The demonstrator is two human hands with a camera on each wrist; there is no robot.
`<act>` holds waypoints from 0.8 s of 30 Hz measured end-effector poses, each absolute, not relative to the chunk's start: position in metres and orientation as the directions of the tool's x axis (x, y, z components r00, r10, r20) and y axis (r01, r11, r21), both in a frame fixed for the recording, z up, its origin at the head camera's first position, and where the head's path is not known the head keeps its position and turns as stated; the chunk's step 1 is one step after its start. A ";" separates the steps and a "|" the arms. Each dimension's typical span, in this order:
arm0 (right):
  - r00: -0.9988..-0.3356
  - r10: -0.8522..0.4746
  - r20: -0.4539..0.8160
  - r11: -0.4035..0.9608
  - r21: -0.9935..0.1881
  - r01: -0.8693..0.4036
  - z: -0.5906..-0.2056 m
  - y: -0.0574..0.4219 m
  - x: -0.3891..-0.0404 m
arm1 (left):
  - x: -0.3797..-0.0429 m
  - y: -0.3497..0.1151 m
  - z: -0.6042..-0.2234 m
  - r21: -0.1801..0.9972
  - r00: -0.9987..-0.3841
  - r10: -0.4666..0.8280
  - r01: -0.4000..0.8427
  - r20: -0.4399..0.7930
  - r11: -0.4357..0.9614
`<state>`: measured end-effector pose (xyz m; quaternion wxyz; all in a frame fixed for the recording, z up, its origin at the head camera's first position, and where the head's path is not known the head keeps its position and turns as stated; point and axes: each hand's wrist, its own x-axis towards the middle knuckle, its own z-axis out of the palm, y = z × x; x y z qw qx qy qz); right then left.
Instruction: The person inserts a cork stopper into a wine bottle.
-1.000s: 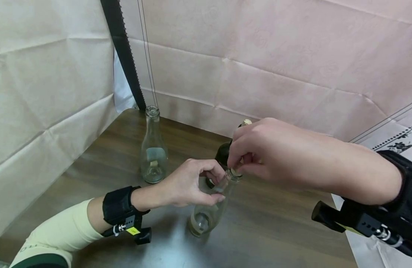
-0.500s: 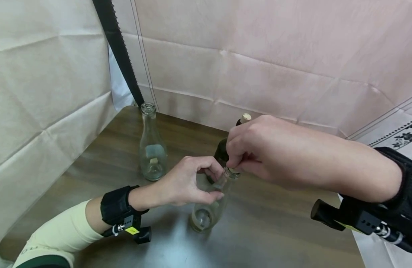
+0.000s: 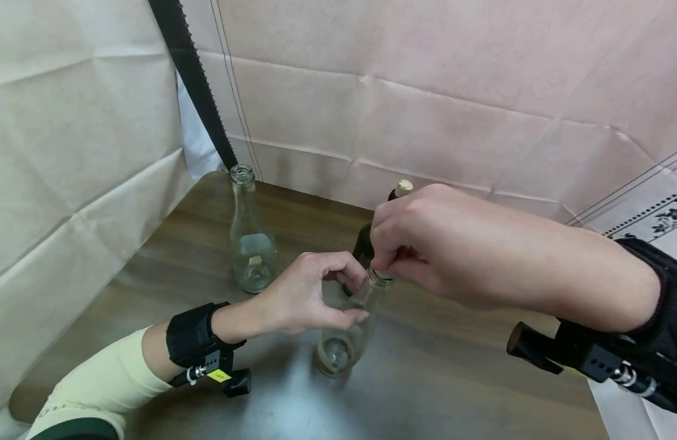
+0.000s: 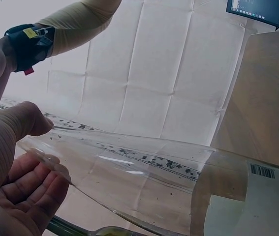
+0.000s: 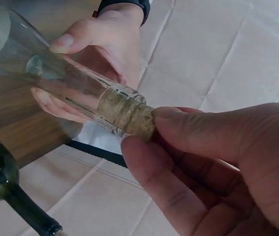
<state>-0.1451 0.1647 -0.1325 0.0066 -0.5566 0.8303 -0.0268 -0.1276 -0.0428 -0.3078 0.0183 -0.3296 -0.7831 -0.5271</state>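
Note:
A clear glass bottle [image 3: 341,345] stands tilted on the table, its neck leaning right. My left hand [image 3: 300,293] curves around its upper part, thumb on one side and fingers on the other. In the right wrist view, a cork [image 5: 140,123] is partly inside the bottle's mouth. My right hand [image 5: 213,162] pinches the cork's outer end between thumb and fingertips; in the head view this hand hides most of the cork. The left wrist view shows labels with a barcode [image 4: 262,171] on the bottle's body.
Behind my right hand stands a dark green bottle [image 3: 363,245] with a cork [image 3: 404,186] in its top. Another clear bottle [image 3: 252,235], uncorked at the mouth, stands back left with a small cork-coloured piece showing low in it. Cloth walls [image 3: 426,122] border the wooden table [image 3: 437,379].
The head view has tilted slightly, shifting the scene upward. Both hands keep nearly the same hold on the bottle and cork; the bottle appears slightly more upright.

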 end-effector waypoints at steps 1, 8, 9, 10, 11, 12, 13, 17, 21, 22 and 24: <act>-0.378 -0.925 0.022 0.377 -0.049 -0.925 -0.132 0.165 -0.145 | -0.127 -0.043 -0.307 0.813 -0.783 0.497 0.534 0.373 0.231; -0.343 -0.937 0.068 0.342 -0.034 -0.939 -0.133 0.167 -0.145 | -0.126 -0.043 -0.304 0.816 -0.788 0.497 0.526 0.363 0.239; -0.340 -0.937 0.079 0.338 -0.035 -0.940 -0.133 0.167 -0.145 | -0.126 -0.044 -0.305 0.817 -0.791 0.492 0.525 0.364 0.239; -0.338 -0.937 0.092 0.336 -0.040 -0.941 -0.135 0.167 -0.147 | -0.127 -0.044 -0.305 0.815 -0.793 0.485 0.526 0.368 0.243; -0.332 -0.937 0.113 0.329 -0.045 -0.943 -0.136 0.166 -0.147 | -0.128 -0.045 -0.307 0.812 -0.796 0.475 0.529 0.374 0.247; -0.330 -0.935 0.133 0.326 -0.047 -0.944 -0.138 0.166 -0.147 | -0.129 -0.046 -0.308 0.811 -0.802 0.464 0.528 0.378 0.252; -0.334 -0.930 0.153 0.329 -0.054 -0.943 -0.140 0.166 -0.147 | -0.130 -0.047 -0.309 0.811 -0.808 0.450 0.526 0.381 0.258; -0.346 -0.889 0.300 0.322 -0.127 -0.938 -0.152 0.171 -0.148 | -0.134 -0.053 -0.314 0.809 -0.829 0.399 0.517 0.392 0.279; -0.376 -0.789 0.486 0.311 -0.211 -0.927 -0.166 0.186 -0.155 | -0.141 -0.058 -0.311 0.803 -0.841 0.372 0.511 0.394 0.305; -0.390 -0.761 0.518 0.319 -0.223 -0.921 -0.170 0.190 -0.156 | -0.143 -0.059 -0.310 0.803 -0.843 0.366 0.510 0.395 0.309; -0.429 -0.710 0.558 0.349 -0.251 -0.903 -0.178 0.200 -0.159 | -0.147 -0.062 -0.307 0.798 -0.849 0.349 0.507 0.398 0.325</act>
